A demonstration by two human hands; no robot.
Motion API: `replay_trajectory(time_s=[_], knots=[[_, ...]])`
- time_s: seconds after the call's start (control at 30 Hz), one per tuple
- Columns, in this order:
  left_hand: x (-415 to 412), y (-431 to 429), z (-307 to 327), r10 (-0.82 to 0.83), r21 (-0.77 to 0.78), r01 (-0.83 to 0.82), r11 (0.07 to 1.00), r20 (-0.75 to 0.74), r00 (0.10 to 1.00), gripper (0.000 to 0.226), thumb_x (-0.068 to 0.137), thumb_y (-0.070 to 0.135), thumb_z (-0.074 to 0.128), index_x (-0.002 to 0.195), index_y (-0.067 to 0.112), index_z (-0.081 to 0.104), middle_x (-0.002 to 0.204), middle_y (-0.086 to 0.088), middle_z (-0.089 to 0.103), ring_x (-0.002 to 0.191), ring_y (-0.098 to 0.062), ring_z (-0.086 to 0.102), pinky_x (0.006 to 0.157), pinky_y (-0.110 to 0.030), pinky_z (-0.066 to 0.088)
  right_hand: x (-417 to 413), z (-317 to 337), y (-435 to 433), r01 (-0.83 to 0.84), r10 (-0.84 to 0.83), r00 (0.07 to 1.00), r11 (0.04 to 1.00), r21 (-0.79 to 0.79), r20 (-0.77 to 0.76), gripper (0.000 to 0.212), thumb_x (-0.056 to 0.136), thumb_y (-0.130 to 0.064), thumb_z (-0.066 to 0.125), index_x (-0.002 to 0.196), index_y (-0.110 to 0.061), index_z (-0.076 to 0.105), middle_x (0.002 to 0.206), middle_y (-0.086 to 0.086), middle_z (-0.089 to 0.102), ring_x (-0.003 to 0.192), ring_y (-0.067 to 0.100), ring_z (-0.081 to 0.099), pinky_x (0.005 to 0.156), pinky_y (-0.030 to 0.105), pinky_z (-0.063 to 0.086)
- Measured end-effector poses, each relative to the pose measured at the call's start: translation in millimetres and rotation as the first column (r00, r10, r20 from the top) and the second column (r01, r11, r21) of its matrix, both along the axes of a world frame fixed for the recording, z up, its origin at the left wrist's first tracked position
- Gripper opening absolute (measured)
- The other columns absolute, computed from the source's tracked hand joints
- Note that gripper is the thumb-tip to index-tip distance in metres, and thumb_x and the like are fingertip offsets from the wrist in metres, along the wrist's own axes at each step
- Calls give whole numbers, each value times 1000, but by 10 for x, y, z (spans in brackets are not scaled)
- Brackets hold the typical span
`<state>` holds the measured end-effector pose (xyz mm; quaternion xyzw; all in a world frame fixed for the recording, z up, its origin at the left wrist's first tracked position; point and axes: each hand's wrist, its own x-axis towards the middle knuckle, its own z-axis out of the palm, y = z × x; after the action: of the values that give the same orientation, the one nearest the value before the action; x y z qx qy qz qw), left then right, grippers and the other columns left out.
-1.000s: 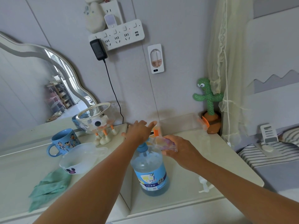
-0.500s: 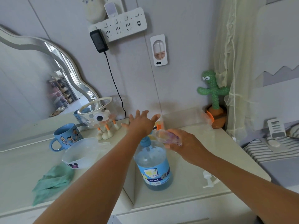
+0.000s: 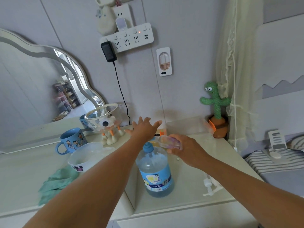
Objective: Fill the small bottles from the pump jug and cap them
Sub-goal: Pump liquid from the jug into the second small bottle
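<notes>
The pump jug, clear with blue liquid and a blue pump head, stands near the front of the lower white counter. My left hand lies flat on top of the pump head, fingers spread. My right hand holds a small clear bottle, tilted on its side with its mouth at the pump spout. A loose white pump cap lies on the counter to the right of the jug. An orange-topped small bottle shows partly behind my left hand.
A blue mug, a white bowl and a green cloth sit on the left counter. A glass bowl on a duck-footed stand is behind them. A cactus toy stands at the back right, beside a curtain.
Both hands keep their hold at the jug; my left hand stays on the pump head. The camera view has shifted slightly, tilting upward.
</notes>
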<state>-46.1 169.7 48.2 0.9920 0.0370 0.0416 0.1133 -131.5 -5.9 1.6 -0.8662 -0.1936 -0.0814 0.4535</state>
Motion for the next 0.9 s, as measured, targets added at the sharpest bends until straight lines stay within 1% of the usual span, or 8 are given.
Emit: replay_trajectory(time_s=[0.1, 0.17, 0.33, 0.43, 0.57, 0.67, 0.73, 0.9], knots=[[-3, 16, -3, 2, 12, -2, 1000, -26, 1000, 75, 94, 71, 25, 152, 24, 29, 160, -9, 25, 149, -33, 17, 117, -59, 16, 8, -11, 8, -21, 21, 1000, 999, 39, -15, 47, 83, -26, 69, 128, -23, 53, 116, -7, 61, 70, -30, 47, 62, -5, 34], [-1, 16, 8, -23, 106, 31, 994, -73, 997, 67, 97, 66, 20, 154, 31, 25, 160, -8, 24, 148, -34, 18, 116, -59, 19, 9, -15, 16, -11, 11, 1000, 1000, 22, -8, 45, 83, -28, 69, 126, -27, 53, 111, -13, 59, 70, -26, 48, 61, -4, 34], [-46, -50, -5, -25, 25, 27, 999, -53, 998, 74, 94, 71, 20, 150, 25, 35, 160, -1, 26, 148, -30, 17, 116, -63, 13, 2, -25, -8, -22, 23, 1000, 999, 32, -6, 46, 84, -24, 69, 128, -25, 53, 99, -19, 52, 73, -33, 45, 63, -6, 33], [-65, -31, -52, -3, -43, 1, 999, -58, 998, 68, 93, 71, 22, 148, 32, 36, 159, 1, 26, 148, -29, 15, 114, -67, 11, -10, -30, -20, -25, 25, 1000, 999, 27, -16, 49, 85, -26, 68, 130, -28, 51, 106, -18, 53, 73, -28, 49, 62, -5, 34], [-47, -34, -134, -22, 1, 22, 1000, -33, 999, 73, 94, 70, 19, 151, 27, 33, 158, -3, 29, 147, -34, 21, 115, -64, 13, 3, -111, -12, -29, 32, 998, 998, 52, -54, 43, 84, -25, 67, 125, -33, 54, 118, -13, 59, 81, -18, 53, 65, 1, 40], [-49, -49, -111, 22, -15, -23, 1000, -41, 999, 72, 94, 70, 21, 151, 27, 33, 158, -3, 28, 147, -35, 20, 113, -69, 8, 22, -159, 16, -44, 55, 995, 992, 121, -88, 43, 85, -21, 68, 124, -31, 54, 124, -12, 59, 83, -21, 56, 69, -3, 40], [-50, -52, -104, -11, 38, 13, 999, -55, 998, 65, 97, 65, 23, 152, 30, 30, 158, -3, 27, 146, -35, 21, 114, -68, 12, 21, -163, 23, -46, 61, 993, 990, 137, -104, 43, 84, -20, 68, 124, -30, 54, 124, -13, 59, 82, -23, 55, 69, -4, 38], [8, 4, -41, -5, -161, 1, 987, -24, 1000, 77, 93, 70, 31, 148, 16, 38, 153, -9, 37, 140, -33, 35, 114, -56, 26, 7, -73, 13, -48, 58, 995, 990, 133, -77, 43, 84, -19, 69, 124, -27, 55, 107, -19, 56, 76, -31, 50, 64, -5, 36]])
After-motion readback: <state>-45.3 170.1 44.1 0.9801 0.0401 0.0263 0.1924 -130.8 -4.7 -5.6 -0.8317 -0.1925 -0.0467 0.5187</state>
